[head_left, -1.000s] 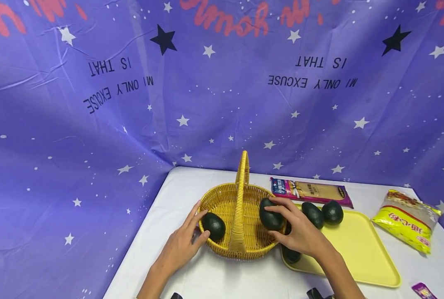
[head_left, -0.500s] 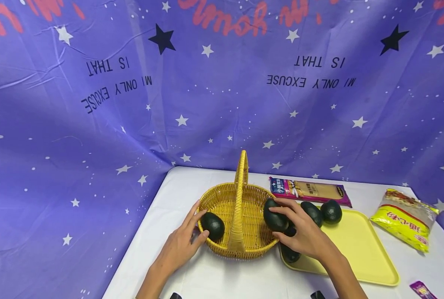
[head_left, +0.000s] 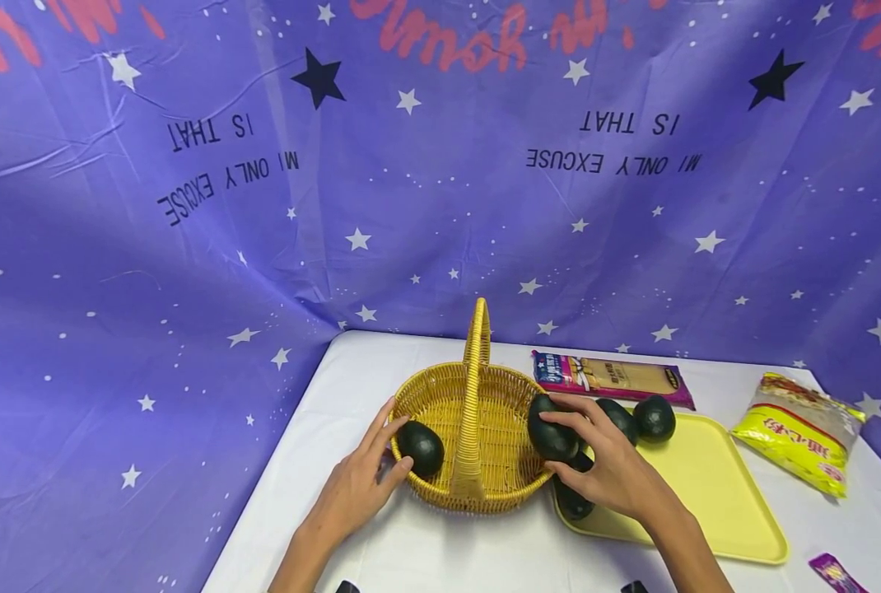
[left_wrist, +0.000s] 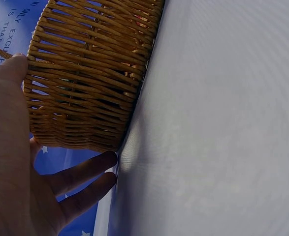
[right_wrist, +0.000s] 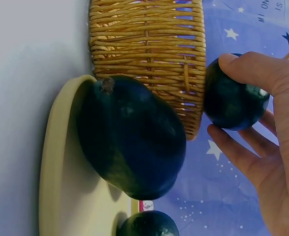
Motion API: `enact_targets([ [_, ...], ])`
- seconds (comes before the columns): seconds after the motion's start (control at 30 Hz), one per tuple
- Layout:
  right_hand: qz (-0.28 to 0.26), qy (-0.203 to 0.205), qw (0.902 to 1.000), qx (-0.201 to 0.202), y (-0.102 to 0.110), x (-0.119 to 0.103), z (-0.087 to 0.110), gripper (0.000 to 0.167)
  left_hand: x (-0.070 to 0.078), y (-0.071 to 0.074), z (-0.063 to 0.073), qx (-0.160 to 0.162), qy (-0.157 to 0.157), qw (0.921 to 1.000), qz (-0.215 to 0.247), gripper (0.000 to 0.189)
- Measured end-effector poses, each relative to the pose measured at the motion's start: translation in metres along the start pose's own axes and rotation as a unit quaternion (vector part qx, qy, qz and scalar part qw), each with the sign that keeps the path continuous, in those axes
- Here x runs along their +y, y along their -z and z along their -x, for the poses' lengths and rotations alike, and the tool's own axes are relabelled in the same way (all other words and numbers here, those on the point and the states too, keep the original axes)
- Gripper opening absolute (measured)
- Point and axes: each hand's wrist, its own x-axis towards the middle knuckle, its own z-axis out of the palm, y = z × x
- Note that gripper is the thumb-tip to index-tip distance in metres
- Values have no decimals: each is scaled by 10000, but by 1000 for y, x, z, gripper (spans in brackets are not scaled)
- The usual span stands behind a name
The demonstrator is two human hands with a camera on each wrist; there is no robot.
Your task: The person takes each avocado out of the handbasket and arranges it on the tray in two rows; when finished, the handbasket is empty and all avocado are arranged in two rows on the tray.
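In the head view, my left hand [head_left: 359, 486] holds the left end of a yellow wicker basket [head_left: 440, 375]. Its thumb [left_wrist: 17, 66] lies at the rim in the left wrist view, while two fingers extend past the basket's lower side. A dark green avocado [head_left: 421, 449] sits inside that end, close to the thumb. My right hand [head_left: 607, 457] grips another avocado [right_wrist: 238, 98] between thumb and fingers, over the basket's right rim. Beneath that hand, an avocado [right_wrist: 134, 137] leans up from the tray against the basket's side, partly hidden in the head view.
A yellow tray [head_left: 715, 494] lies right of the basket, with two avocados [head_left: 655, 418] at its back left. Behind it is a noodle packet [head_left: 618, 377]. Farther right lie a yellow food bag [head_left: 804, 436] and a small purple packet [head_left: 835, 574]. A purple starry cloth hangs behind.
My right hand has shifted right with its avocado, from inside the basket's right end to over the rim. The left hand and basket keep their places; the head view has drifted slightly.
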Motion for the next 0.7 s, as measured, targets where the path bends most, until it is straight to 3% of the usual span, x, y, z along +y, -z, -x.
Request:
enact_targets([
  [0.27, -88, 135, 9996, 231, 7, 5, 8, 76, 0, -1, 0, -3, 49, 10000, 28, 63],
  [0.7, -123, -36, 9995, 286, 15, 10, 22, 73, 0, -1, -1, -26, 13, 9999, 108, 64],
])
